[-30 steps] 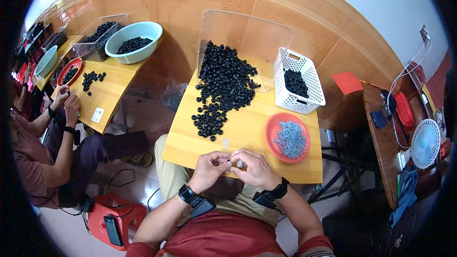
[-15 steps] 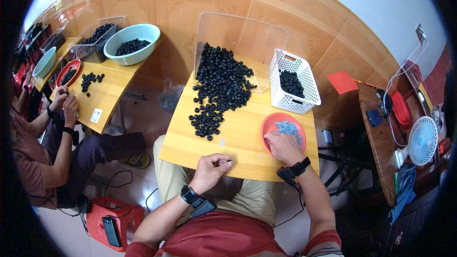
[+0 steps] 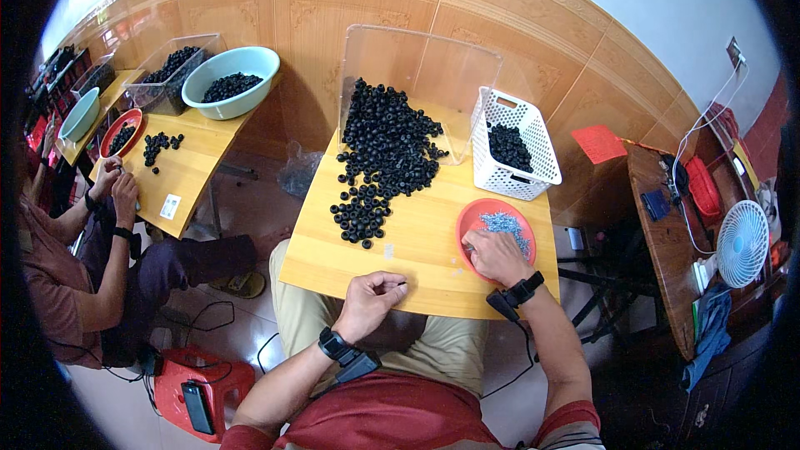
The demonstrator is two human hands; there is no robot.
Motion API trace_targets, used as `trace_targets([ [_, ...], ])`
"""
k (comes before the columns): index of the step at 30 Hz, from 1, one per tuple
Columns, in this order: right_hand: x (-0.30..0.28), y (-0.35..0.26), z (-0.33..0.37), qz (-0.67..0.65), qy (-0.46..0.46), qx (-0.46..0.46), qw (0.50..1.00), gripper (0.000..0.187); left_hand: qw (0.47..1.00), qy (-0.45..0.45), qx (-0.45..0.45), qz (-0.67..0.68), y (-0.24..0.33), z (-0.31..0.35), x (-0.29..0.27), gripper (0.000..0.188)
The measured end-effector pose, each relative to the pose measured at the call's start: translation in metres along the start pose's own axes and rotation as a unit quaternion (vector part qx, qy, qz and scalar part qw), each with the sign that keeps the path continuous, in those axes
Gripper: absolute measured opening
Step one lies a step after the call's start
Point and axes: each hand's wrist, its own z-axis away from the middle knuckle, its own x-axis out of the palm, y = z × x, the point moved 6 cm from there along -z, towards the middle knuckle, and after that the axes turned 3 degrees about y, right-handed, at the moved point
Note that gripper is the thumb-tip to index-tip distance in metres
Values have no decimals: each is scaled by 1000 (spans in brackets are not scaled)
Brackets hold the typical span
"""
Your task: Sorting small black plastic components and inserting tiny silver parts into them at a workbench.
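One red plate (image 3: 476, 218) sits near the right edge of the wooden table (image 3: 417, 258), holding a heap of small grey metal parts (image 3: 503, 225). The right hand (image 3: 495, 255) rests on the plate's near rim, fingers curled down into the parts; what it grips is hidden. The left hand (image 3: 371, 298) hovers at the table's front edge, fingertips pinched together on something too small to make out. One white basket (image 3: 512, 146) at the back right corner holds black rings. A large loose pile of black rings (image 3: 385, 154) spreads from the table's back edge toward its middle.
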Motion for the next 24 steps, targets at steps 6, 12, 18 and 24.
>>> trace_targets([
  [6, 0, 6, 4, -71, 25, 22, 997, 19, 1000, 0, 7, 3, -2, 0, -1, 18],
  [12, 3, 17, 6, -118, 58, 54, 990, 14, 1000, 6, 11, -1, -3, 0, 0, 18],
  [18, 8, 32, 11, -246, 91, 117, 958, 12, 1000, -1, 4, 28, -8, -1, 2, 17],
  [24, 4, 36, 16, -255, 90, 147, 951, 12, 999, -23, 20, 23, -2, -3, 10, 14],
])
